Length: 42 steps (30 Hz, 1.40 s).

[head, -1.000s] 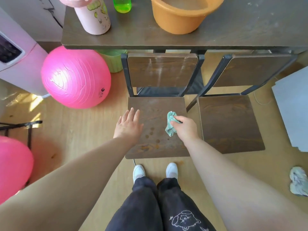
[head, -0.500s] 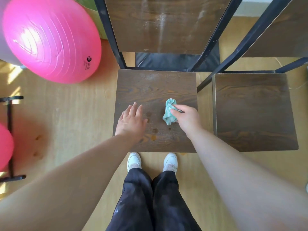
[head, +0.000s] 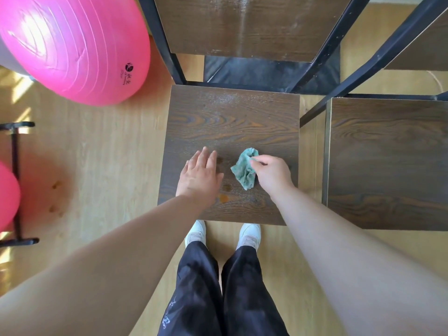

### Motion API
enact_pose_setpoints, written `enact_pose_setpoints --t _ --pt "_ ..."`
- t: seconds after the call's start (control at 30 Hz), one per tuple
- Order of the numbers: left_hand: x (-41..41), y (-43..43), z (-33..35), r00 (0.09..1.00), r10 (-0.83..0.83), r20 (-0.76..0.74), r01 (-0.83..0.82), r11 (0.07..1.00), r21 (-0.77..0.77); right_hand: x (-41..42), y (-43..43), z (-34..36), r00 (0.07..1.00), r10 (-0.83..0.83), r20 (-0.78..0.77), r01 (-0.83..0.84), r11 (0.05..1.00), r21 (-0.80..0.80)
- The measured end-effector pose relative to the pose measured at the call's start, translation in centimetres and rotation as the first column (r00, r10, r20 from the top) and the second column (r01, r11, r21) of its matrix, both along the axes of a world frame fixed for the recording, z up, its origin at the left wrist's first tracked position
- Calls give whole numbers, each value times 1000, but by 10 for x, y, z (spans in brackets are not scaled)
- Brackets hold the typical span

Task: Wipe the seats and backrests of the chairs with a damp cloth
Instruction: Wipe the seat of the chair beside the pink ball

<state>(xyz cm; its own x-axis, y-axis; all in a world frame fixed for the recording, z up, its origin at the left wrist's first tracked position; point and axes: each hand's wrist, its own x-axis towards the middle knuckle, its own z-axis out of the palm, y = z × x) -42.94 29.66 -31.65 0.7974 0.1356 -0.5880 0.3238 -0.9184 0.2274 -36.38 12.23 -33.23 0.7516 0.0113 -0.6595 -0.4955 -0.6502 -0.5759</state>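
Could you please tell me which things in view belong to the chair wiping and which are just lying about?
Belong to the job: green cloth, pinched by the right hand; left hand, open, at the stained chair seat; its backrest; the second chair seat.
Just lying about: large pink exercise ball; second pink ball; black metal frame on the floor.

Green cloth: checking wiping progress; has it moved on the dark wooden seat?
Yes: the green cloth, in the right hand, moved left toward the dark stains on the wooden seat.
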Motion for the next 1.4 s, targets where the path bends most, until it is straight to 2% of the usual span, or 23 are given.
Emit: enact_pose_setpoints --t 0.17,0.33,0.47,0.67,0.87,1.07,1.4 --pt "3 -18 -3 997 -69 44 68 997 22 0 -6 -2 999 -45 8 45 999 -11" --pt "4 -40 -13 995 -86 40 88 994 -58 0 -15 -7 996 -90 -1 90 996 -18" --pt "2 -54 -22 1000 2 9 -1 992 -129 1 -21 -13 985 -169 -31 170 985 15" --pt "4 -70 -29 992 79 100 -62 985 -159 -1 -24 -18 961 -264 -78 272 957 105" --pt "10 -76 -40 968 250 31 -244 961 -129 -3 -26 -20 950 -296 -103 307 944 121" --pt "15 -79 -42 966 257 9 -254 958 -132 -1 -29 -21 929 -346 -132 363 919 150" --pt "16 -67 -36 909 416 34 -378 854 -357 7 -41 -18 915 -375 -148 396 903 165"
